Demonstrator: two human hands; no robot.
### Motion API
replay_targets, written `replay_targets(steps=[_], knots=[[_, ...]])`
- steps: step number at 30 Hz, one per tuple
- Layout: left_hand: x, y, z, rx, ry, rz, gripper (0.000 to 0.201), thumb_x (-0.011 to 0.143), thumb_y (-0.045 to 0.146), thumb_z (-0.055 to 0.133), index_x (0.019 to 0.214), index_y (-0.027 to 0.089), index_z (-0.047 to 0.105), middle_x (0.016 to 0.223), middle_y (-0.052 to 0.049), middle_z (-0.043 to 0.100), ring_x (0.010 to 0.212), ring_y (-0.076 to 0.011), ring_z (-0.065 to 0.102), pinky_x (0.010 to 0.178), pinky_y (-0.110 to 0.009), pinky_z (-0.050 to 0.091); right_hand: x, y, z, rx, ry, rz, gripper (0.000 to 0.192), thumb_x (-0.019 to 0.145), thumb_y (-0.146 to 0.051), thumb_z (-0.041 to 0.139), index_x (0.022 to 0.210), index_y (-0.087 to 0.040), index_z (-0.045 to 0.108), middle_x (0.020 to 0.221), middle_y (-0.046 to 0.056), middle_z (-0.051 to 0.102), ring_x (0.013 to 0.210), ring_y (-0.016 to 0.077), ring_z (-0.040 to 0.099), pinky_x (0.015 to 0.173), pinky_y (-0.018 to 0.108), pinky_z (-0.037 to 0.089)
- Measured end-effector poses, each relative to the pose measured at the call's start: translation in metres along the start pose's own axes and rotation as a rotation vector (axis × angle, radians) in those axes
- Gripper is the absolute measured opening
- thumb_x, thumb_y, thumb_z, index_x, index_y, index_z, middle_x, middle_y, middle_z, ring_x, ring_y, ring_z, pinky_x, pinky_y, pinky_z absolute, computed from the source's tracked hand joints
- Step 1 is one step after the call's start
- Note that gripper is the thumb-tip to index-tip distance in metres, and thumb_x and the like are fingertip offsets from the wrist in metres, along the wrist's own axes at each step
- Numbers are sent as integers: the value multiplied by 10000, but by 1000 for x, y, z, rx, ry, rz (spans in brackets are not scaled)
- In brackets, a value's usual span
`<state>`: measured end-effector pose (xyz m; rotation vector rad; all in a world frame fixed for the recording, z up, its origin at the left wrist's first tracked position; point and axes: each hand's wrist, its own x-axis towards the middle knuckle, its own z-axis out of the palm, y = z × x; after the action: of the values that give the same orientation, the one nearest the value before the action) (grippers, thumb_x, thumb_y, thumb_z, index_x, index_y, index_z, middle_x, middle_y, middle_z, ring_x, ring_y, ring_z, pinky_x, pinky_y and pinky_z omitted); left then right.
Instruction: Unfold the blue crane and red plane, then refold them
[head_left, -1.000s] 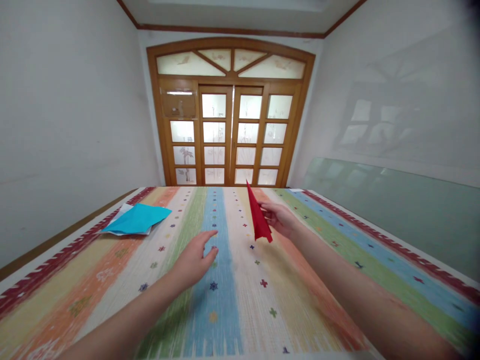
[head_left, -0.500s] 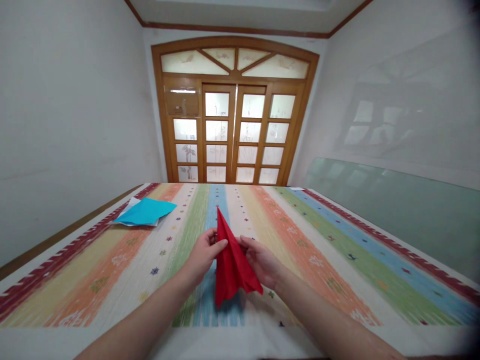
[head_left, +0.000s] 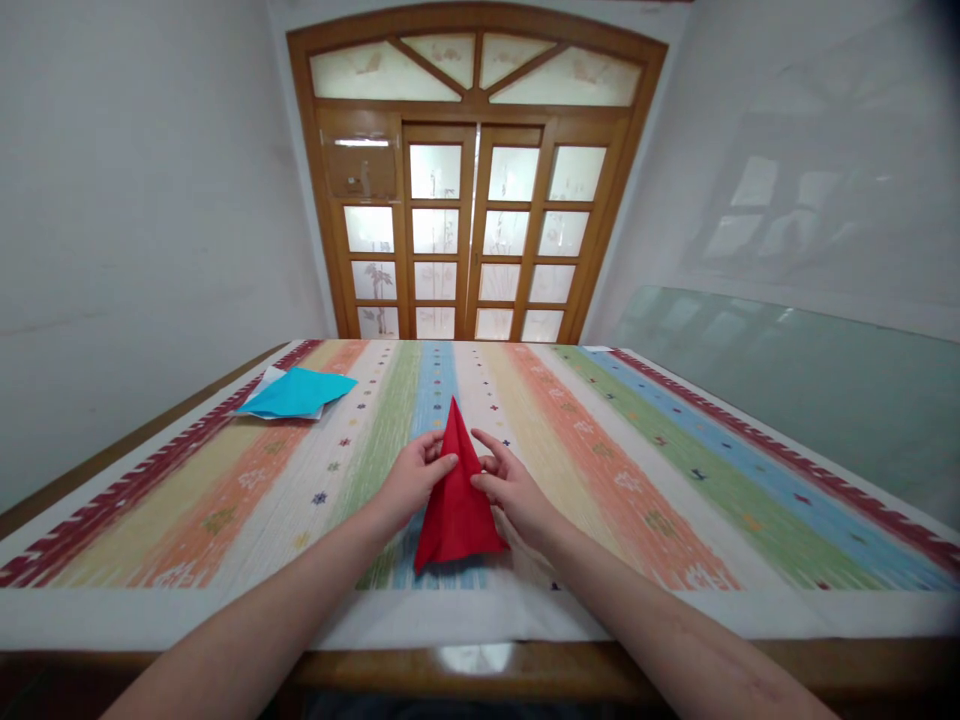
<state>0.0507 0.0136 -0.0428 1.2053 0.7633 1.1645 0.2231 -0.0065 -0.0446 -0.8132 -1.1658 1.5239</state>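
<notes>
Folded paper: a red paper sheet (head_left: 454,500) folded into a long pointed triangle, its tip aimed away from the person and its wide end nearest the table's front edge. It sits between the two hands, low over the cloth; whether its wide end touches the cloth cannot be told.
Left hand: the left hand (head_left: 411,482) comes in from the left side of the red paper. Its thumb lies across the paper's left slope, and the other fingers (head_left: 429,447) curl behind that same edge, so the hand is closed lightly on the paper.
Right hand: the right hand (head_left: 511,492) meets the paper from the other side. Thumb and forefinger press against the right slope just below the tip, while the remaining fingers are loosely spread beside it. This hand also has hold of the paper.
Under the fingers: a striped tablecloth (head_left: 645,470) in bands of green, blue, cream, orange and yellow, with small star marks and a dark red patterned border.
Far left of the fingers: blue paper (head_left: 300,392) lying flat on a white sheet, well apart from both hands, near the cloth's left border.
Beyond the fingertips: a wooden glazed door (head_left: 472,210) with an arched top, set in a pale wall.
Near edge: the polished wooden table edge (head_left: 480,665) shows below the cloth.
</notes>
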Motion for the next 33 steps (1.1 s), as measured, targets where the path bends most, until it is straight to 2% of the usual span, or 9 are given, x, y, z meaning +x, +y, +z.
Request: replay_targets(steps=[4, 7, 11, 14, 17, 21, 25, 30, 33], knots=[[4, -15, -5, 74, 69, 53, 756, 828, 287, 721, 1494, 240, 365, 1199, -113, 632, 778, -150, 669, 691, -290, 538, 0, -3, -4, 96, 16, 44, 754, 694, -154, 704, 1405, -280, 487, 805, -34, 635, 674, 149, 611, 643, 282, 472], [3, -21, -8, 270, 73, 134, 704, 872, 263, 664, 1508, 291, 364, 1379, -133, 535, 812, -139, 654, 712, -301, 546, 0, -3, -4, 122, 37, 33, 720, 691, -153, 706, 1368, -303, 512, 833, -28, 655, 678, 157, 624, 638, 289, 476], [-5, -21, -5, 506, -2, 212, 620, 873, 300, 675, 1457, 278, 468, 1481, -140, 469, 1082, -253, 626, 771, -349, 564, 1, -7, -3, 117, 78, -31, 489, 664, -151, 707, 1136, -258, 640, 917, 6, 691, 778, 176, 649, 685, 296, 497], [-11, -18, -2, 615, -37, 261, 824, 790, 284, 769, 1522, 271, 391, 1540, -153, 415, 1253, -326, 545, 947, -452, 531, 2, -9, -4, 115, 93, -72, 405, 646, -135, 697, 1036, -242, 668, 951, 13, 702, 835, 176, 650, 725, 290, 501], [-14, -16, 1, 662, -62, 285, 902, 781, 213, 756, 1565, 266, 315, 1550, -152, 416, 1311, -333, 511, 1096, -520, 422, 2, -9, -5, 108, 79, -75, 434, 643, -118, 681, 1057, -246, 663, 946, 10, 701, 823, 173, 642, 710, 288, 494], [-14, -15, 3, 590, -80, 267, 737, 882, 213, 630, 1557, 250, 337, 1485, -149, 504, 1246, -303, 573, 1084, -515, 437, 0, -10, -5, 126, 81, -50, 477, 627, -107, 663, 1082, -247, 637, 938, 6, 691, 804, 173, 636, 695, 289, 491], [-11, -11, 5, 414, -38, 244, 578, 921, 257, 582, 1484, 215, 456, 1406, -135, 580, 1223, -274, 590, 1080, -467, 444, 0, -13, -4, 132, 72, -44, 484, 621, -107, 638, 1084, -244, 612, 927, 6, 682, 805, 176, 626, 683, 287, 482], [-8, -2, 8, 31, 17, 89, 472, 853, 292, 656, 1306, 186, 582, 1164, -115, 709, 1027, -264, 685, 914, -417, 540, 2, -7, -9, 25, 68, -122, 412, 613, -97, 600, 997, -246, 600, 990, -1, 659, 844, 176, 602, 717, 290, 472], [-7, 0, 6, -42, 63, 47, 388, 815, 289, 700, 1181, 195, 614, 1091, -91, 718, 936, -238, 700, 856, -380, 552, 4, -3, -11, -60, 65, -169, 384, 611, -100, 573, 966, -245, 598, 999, -1, 640, 888, 190, 587, 755, 304, 467]])
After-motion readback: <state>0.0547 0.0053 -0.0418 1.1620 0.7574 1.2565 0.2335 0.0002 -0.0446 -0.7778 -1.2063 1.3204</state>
